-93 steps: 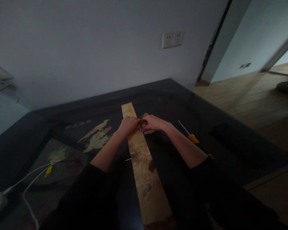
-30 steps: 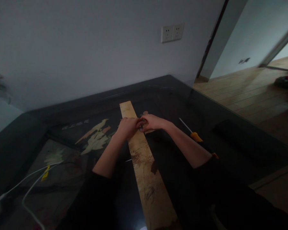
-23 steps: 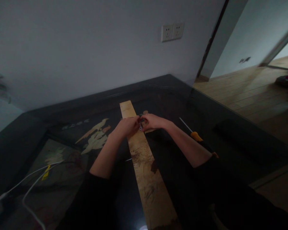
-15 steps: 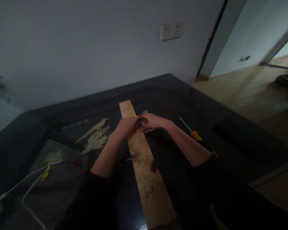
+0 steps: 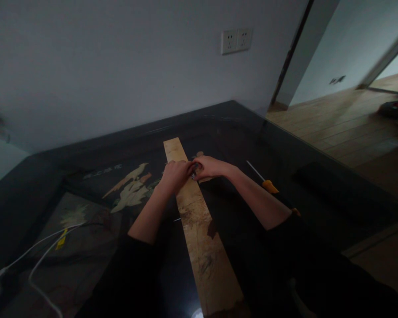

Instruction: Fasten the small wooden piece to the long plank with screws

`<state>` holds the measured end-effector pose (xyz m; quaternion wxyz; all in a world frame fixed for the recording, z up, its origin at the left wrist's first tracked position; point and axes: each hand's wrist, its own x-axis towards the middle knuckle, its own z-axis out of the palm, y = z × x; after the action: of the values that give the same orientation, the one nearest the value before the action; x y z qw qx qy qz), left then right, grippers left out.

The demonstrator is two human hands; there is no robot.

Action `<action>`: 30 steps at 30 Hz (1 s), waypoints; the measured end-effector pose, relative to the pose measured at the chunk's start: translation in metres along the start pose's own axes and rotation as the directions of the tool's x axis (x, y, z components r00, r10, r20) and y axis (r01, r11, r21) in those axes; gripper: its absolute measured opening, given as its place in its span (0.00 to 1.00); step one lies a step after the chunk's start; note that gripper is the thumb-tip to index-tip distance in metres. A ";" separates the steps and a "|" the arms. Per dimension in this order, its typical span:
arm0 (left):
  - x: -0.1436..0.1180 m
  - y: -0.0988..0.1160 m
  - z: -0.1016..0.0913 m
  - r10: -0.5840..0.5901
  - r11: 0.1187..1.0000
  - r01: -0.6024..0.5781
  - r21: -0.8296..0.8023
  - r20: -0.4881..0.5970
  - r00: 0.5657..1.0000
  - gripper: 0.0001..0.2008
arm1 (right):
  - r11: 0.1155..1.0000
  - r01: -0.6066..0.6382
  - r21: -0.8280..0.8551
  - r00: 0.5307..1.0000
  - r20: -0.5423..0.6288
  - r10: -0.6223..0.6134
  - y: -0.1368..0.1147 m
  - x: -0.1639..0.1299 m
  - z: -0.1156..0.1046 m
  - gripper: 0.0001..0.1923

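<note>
A long wooden board (image 5: 202,247) with dark stains lies lengthwise on the dark glossy table, its far end pointing toward the wall. Over its upper part my left hand (image 5: 178,171) is closed, fingertips meeting those of my right hand. My right hand (image 5: 208,168) curls in from the right side in a pinch. Between the fingers of both hands is a small shiny metal piece (image 5: 194,171), too small and dark to name. The fingers cover part of the board beneath.
On the right lies a screwdriver (image 5: 269,186) with a yellow-orange handle. A thin metal shaft (image 5: 177,219) shows left of the board. White cables (image 5: 41,260) with a yellow tag (image 5: 61,239) run at the left. Wall sockets (image 5: 236,41) are above the table (image 5: 239,132).
Both hands stay at the same spot on the board, with at most a slight shift of the fingers. The whole view has moved a little.
</note>
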<state>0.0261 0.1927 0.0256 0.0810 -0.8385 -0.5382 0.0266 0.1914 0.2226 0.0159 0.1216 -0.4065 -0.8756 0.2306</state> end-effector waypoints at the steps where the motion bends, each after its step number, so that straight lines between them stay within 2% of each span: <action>1: 0.000 0.001 -0.001 -0.009 1.000 0.009 0.001 0.001 1.000 0.20 | 1.000 0.000 -0.002 1.000 0.001 0.000 0.000 0.000 0.000 0.28; 5: -0.003 0.003 -0.007 -0.015 1.000 0.016 -0.024 0.023 1.000 0.22 | 1.000 0.005 0.012 1.000 0.021 -0.005 -0.001 0.000 0.000 0.25; 9: -0.004 0.001 -0.013 -0.019 0.999 0.021 -0.032 0.076 0.997 0.19 | 1.000 0.005 0.025 1.000 0.027 -0.006 -0.001 0.000 -0.001 0.26; 15: -0.003 -0.002 -0.010 0.006 1.000 -0.004 -0.021 0.075 0.997 0.17 | 0.999 0.014 0.030 0.999 0.037 -0.015 0.002 0.001 -0.001 0.25; 24: 0.001 0.001 -0.006 -0.060 0.998 0.059 0.017 0.059 0.996 0.25 | 1.000 0.000 0.007 0.999 0.052 0.000 -0.003 -0.001 -0.004 0.24; 30: 0.000 -0.005 -0.008 -0.025 0.998 0.029 -0.055 0.078 0.997 0.19 | 0.999 -0.017 0.041 0.999 0.053 0.015 -0.004 -0.003 -0.005 0.24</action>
<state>0.0225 0.1939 0.0341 0.0369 -0.8314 -0.5528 0.0426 0.1928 0.2195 0.0218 0.1053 -0.4047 -0.8703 0.2603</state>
